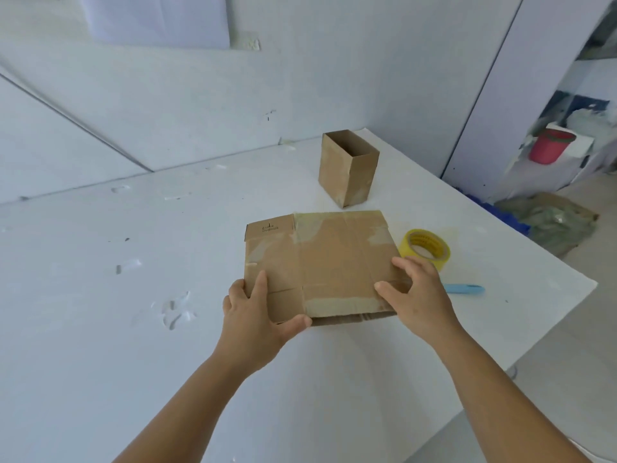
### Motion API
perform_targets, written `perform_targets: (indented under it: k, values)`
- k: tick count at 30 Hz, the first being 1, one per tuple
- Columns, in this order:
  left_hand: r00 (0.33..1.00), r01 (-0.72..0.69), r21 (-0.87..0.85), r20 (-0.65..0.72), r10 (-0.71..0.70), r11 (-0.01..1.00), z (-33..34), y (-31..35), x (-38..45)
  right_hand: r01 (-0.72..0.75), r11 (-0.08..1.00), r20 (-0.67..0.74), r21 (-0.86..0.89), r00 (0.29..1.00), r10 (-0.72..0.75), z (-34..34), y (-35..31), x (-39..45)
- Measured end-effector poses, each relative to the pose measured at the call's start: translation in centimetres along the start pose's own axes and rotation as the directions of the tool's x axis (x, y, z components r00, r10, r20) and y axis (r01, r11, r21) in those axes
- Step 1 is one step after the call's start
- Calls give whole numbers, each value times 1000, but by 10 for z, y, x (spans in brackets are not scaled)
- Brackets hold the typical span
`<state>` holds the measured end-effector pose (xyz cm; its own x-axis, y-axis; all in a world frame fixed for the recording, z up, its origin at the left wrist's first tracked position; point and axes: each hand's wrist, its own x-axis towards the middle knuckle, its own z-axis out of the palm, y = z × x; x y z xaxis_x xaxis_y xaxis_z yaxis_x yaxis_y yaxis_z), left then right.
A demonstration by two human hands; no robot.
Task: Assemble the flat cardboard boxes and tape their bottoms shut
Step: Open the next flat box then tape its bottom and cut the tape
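- Now, on the white table point(100, 329), the flat cardboard box point(320, 262) is lying near the front edge, and everything else is placed around it.
- At the flat box's near left corner, the left hand point(257, 315) is gripping the cardboard, fingers lying on top and thumb curling under the near edge.
- Beyond the flat box, well apart from it, an assembled box point(347, 168) is standing upright with its top open.
- At the flat box's near right corner, the right hand point(417, 292) is holding the edge, fingers spread over the top face.
- Just right of the flat box, a yellow tape roll point(425, 247) is sitting on the table, partly hidden by the right hand.
- Right of the flat box, past the hand, a blue cutter point(465, 289) is lying flat.
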<state>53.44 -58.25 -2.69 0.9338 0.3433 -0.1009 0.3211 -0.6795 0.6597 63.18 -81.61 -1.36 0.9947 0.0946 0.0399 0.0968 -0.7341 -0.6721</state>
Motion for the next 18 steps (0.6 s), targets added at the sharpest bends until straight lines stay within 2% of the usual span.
perform_targets:
  k: [9, 15, 18]
  values:
    - [982, 111, -25, -150, -114, 993, -8, 24, 11, 147, 976, 67, 162, 985, -159, -6, -7, 53]
    - [922, 161, -80, -342, -179, 984, 8, 67, 1, 211, 925, 149, 316, 952, -268, -31, 0, 85]
    - [896, 160, -130, -397, -200, 978, 18, 92, -5, 255, 873, 184, 417, 916, -355, -47, 2, 98]
